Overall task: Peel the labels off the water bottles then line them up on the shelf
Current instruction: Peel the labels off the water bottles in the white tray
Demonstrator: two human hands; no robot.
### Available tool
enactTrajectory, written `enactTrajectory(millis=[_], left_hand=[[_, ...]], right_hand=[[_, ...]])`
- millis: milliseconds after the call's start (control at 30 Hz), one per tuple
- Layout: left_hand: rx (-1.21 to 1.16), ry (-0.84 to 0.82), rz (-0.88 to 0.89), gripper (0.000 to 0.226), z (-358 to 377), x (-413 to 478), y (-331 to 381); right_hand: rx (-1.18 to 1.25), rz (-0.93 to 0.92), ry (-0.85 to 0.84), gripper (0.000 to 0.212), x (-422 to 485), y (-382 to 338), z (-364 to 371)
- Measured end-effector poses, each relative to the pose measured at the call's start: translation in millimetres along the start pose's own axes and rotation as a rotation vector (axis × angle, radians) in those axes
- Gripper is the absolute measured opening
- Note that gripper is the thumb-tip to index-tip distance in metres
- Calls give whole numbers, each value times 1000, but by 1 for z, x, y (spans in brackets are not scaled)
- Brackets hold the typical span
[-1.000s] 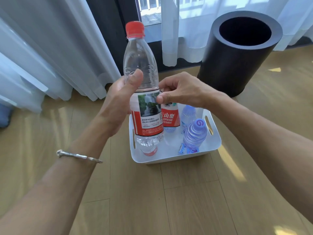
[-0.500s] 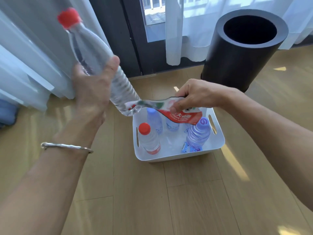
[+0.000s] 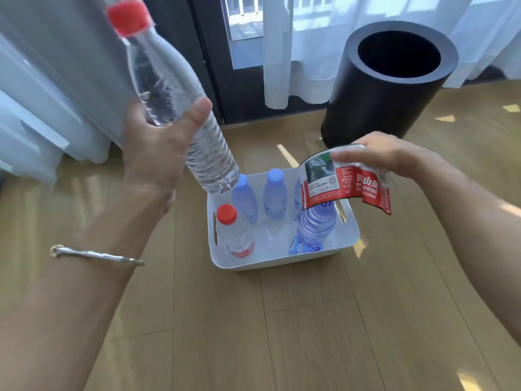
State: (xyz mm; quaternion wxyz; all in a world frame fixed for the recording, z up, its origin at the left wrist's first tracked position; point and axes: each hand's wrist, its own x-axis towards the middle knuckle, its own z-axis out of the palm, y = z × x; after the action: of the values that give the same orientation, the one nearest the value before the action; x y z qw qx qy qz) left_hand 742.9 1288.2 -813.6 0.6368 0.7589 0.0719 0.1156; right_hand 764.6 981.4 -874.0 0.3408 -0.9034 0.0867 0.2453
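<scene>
Your left hand (image 3: 158, 148) is wrapped around the middle of a bare, clear bottle (image 3: 180, 108) with a red cap (image 3: 128, 16), thumb pressed across its front; the bottle leans, cap up toward the curtain (image 3: 48, 80), base hanging just above the back left corner of the white bin (image 3: 282, 262). Your right hand (image 3: 386, 156) pinches the peeled label (image 3: 345, 180) by its upper edge, fingers closed on it, and the strip curls down over the bin's right side.

The label is red and white with a small landscape photo, a QR code and blocks of fine print too small to read. You can make out white Chinese characters, the letters "SPRING" with whatever precedes them cut off by the curl, and "550ml".

In the bin, a small red-capped bottle (image 3: 235, 232) stands at the front left with a red label band whose text is unreadable. Two blue-tinted bottles (image 3: 259, 197) stand at the back; a third is mostly hidden behind the label. A larger blue bottle (image 3: 315, 227) at the front right has its cap partly covered by the label, and a torn blue label scrap (image 3: 296, 245) at its base is illegible.

A black cylindrical bin (image 3: 389, 88) stands behind on the wood floor (image 3: 282, 334).
</scene>
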Motion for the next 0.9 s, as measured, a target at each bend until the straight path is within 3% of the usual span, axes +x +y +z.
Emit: enactTrajectory(millis=[200,433,667,900], left_hand=[[31,-216,92,49,24,-17,5],[69,-307,83,51,45,-31,-5],[112,-341,30,49,58,-41,-12],[151,-376,-1,50,62,-49,-24]], right_hand=[[73,174,71,37,7,48,5],[-40,240,49,19,6,64,-3],[-281,176,-72,42,16,49,30],[-374,130,122,36,23,40,31]])
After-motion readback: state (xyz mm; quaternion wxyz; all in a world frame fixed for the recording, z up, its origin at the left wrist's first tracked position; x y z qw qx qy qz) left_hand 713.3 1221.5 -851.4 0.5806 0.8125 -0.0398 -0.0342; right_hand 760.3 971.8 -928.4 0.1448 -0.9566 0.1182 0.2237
